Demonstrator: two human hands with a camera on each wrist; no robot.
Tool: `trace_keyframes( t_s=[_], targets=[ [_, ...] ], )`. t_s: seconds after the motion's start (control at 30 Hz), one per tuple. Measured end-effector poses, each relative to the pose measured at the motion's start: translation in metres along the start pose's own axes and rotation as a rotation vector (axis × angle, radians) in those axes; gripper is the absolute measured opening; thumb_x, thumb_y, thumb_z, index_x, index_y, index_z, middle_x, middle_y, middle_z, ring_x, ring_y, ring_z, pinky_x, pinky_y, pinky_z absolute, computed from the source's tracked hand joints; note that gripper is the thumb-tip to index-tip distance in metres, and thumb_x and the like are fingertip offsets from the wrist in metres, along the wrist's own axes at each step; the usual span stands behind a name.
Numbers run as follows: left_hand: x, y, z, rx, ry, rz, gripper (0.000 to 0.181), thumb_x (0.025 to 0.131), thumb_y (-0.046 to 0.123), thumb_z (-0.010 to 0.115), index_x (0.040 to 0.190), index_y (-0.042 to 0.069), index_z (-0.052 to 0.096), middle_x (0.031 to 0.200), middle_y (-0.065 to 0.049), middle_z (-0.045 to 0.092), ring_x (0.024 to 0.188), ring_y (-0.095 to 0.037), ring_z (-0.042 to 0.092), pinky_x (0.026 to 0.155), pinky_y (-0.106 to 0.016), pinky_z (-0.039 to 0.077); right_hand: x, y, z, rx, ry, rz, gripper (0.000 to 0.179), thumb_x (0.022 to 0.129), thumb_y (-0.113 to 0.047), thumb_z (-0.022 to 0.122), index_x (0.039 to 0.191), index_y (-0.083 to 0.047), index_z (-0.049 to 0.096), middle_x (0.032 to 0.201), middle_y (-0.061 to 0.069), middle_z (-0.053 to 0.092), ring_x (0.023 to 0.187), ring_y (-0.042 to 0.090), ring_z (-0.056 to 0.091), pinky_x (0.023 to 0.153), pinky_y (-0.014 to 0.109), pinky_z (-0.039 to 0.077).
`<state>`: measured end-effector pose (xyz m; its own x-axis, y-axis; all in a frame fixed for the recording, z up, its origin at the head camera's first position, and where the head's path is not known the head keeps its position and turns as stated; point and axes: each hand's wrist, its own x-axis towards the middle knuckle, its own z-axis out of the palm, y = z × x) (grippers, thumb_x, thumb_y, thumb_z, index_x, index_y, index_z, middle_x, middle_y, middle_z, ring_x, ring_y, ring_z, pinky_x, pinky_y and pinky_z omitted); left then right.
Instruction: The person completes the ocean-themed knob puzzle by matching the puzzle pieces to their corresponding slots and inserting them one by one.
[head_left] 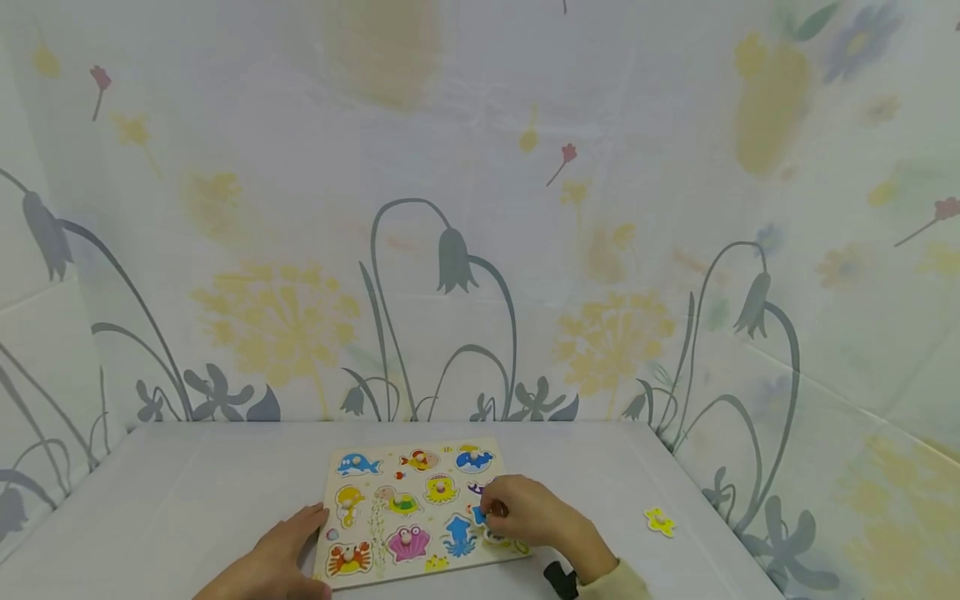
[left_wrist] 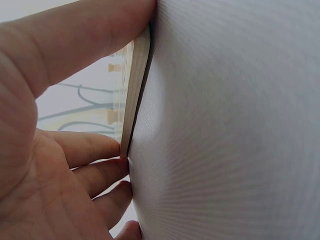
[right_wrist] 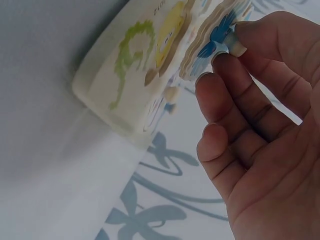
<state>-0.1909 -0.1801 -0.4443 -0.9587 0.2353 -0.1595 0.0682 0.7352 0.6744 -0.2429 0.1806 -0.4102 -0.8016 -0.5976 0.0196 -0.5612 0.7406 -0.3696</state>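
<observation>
A wooden knob puzzle board (head_left: pixel 367 533) with sea animal pieces lies on the table. At its lower left corner my left hand (head_left: pixel 281 554) touches the edge with thumb and fingers spread; the left wrist view shows the fingertips against the board's side (left_wrist: pixel 136 90). Over the board's right side, my right hand (head_left: pixel 528 512) pinches a blue puzzle piece (right_wrist: pixel 216 40) between thumb and fingertips. That piece is tilted in the right wrist view, close over the board, and its knob is mostly hidden by the fingers. Next to it sits a yellow piece (right_wrist: pixel 170 35).
A yellow star-shaped puzzle piece (head_left: pixel 660 522) lies on the white table (head_left: pixel 600 467) to the right of the board. Behind the table hangs a flower-printed curtain (head_left: pixel 480 333), which also runs along both sides. A black object (head_left: pixel 560 579) shows beside the right wrist.
</observation>
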Motion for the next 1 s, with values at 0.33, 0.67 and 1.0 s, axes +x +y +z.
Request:
trace_keyframes(
  t_s=[0.33,0.67,1.0],
  targets=[
    [0.001,-0.002,0.001,0.0,0.001,0.02,0.102,0.054,0.027,0.091,0.135,-0.011,0.043,0.144,-0.033,0.033,0.132,-0.057,0.022,0.107,-0.069,0.015,0.011,-0.006,0.009,0.01,-0.036,0.016,0.003,0.085,-0.019,0.07,0.087,-0.019,0.069,0.073,-0.014,0.053,0.069,0.002,0.049,0.062,0.019,0.043],
    [0.002,0.0,0.002,0.021,0.005,0.007,0.103,0.053,0.027,0.092,0.136,-0.01,0.043,0.144,-0.031,0.034,0.133,-0.055,0.024,0.107,-0.069,0.017,0.021,-0.012,0.017,-0.056,-0.05,0.008,0.007,0.085,-0.019,0.07,0.081,-0.023,0.065,0.07,-0.014,0.051,0.067,0.002,0.047,0.059,0.019,0.042],
    [0.002,0.001,0.001,0.018,0.011,0.012,0.101,0.053,0.025,0.092,0.135,-0.01,0.043,0.143,-0.032,0.035,0.133,-0.056,0.024,0.106,-0.069,0.017,0.024,-0.014,0.017,-0.075,-0.069,0.022,0.005,0.084,-0.018,0.07,0.083,-0.023,0.068,0.07,-0.014,0.052,0.067,0.002,0.048,0.059,0.019,0.042]
  ],
)
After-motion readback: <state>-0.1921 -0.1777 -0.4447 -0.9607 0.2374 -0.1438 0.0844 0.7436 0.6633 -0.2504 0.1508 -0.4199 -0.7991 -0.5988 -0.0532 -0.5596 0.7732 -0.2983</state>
